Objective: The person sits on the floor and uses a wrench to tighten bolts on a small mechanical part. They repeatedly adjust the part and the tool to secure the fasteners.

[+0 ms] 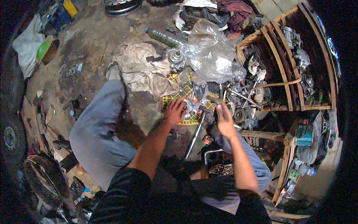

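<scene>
My left hand [176, 112] curls its fingers over the edge of a silvery metal machine part [190, 106]. That part rests on a yellow plastic crate [181, 92] in front of me. To its right, my right hand [225, 120] is closed, with a dark, slim piece showing at its fingers; its kind I cannot make out. Between my hands slants a chrome bar [195, 136] with a dark crosspiece at its upper end. Beyond the part, another grey metal piece [200, 89] lies on the crate.
A stained cloth [143, 71] lies beyond my left hand, beside a round metal housing [176, 59]. Bubble wrap [210, 52] and a plastic bottle [164, 37] are farther back. Loose engine parts [242, 114] crowd the right, near a wooden shelf [280, 67]. A tyre [11, 136] stands far left.
</scene>
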Action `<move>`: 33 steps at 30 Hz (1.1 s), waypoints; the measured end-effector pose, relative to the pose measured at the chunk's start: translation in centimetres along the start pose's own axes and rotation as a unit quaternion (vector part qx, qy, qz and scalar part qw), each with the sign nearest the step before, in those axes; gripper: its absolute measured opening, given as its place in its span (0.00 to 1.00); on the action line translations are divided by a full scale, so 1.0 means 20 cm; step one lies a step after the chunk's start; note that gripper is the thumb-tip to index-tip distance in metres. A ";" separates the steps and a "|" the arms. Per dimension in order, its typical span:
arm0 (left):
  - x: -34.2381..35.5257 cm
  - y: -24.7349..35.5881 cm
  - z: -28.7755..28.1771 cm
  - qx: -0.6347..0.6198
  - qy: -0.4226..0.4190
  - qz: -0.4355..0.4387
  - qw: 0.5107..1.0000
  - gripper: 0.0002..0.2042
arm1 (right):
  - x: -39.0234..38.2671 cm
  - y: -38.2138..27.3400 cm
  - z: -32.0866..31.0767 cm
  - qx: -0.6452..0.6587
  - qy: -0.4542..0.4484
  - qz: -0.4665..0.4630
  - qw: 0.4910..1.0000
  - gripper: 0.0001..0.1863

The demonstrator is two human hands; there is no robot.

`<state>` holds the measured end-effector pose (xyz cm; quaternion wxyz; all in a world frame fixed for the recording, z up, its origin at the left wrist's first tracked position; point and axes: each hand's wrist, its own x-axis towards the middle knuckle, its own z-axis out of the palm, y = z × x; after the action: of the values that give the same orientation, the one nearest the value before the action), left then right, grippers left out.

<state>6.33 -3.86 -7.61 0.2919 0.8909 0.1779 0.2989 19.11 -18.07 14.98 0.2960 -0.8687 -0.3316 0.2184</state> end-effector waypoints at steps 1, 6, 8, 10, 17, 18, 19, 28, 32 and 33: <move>0.01 0.01 0.01 -0.006 0.001 -0.005 1.000 0.16 | 0.02 0.02 -0.04 -0.077 -0.032 0.000 0.997 0.33; 0.02 0.01 -0.02 0.010 0.001 -0.008 1.000 0.16 | 0.18 0.01 -0.09 -0.319 -0.287 -0.198 0.881 0.21; 0.02 0.01 -0.03 0.006 0.003 -0.007 1.000 0.16 | 0.23 0.03 -0.07 -0.379 -0.346 -0.210 0.832 0.22; 0.03 0.02 -0.05 -0.002 0.001 -0.007 1.000 0.15 | 0.29 0.05 -0.05 -0.390 -0.352 -0.230 0.819 0.22; 0.03 0.01 -0.07 -0.004 0.039 0.003 0.999 0.14 | 0.44 -0.01 0.01 -0.418 -0.411 -0.310 0.748 0.21; 0.03 0.01 -0.07 -0.009 0.035 0.000 0.999 0.15 | 0.45 -0.02 0.02 -0.425 -0.419 -0.314 0.738 0.21; 0.03 0.01 -0.06 -0.015 0.031 -0.003 0.999 0.15 | 0.47 -0.03 0.03 -0.432 -0.427 -0.318 0.728 0.21; 0.00 -0.03 -0.02 -0.023 0.046 0.002 0.999 0.16 | 0.64 -0.04 0.13 -0.564 -0.476 -0.437 0.514 0.23; 0.01 -0.01 -0.02 -0.028 0.021 -0.006 0.999 0.16 | 0.70 0.00 0.14 -0.522 -0.474 -0.494 0.509 0.21; 0.01 -0.01 -0.02 -0.032 0.020 -0.010 0.999 0.16 | 0.71 -0.02 0.14 -0.519 -0.482 -0.488 0.511 0.20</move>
<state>6.23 -3.35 -7.39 0.3198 0.8731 0.1824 0.3196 27.07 -6.71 10.52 -0.3525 -0.3300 -0.8492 0.2136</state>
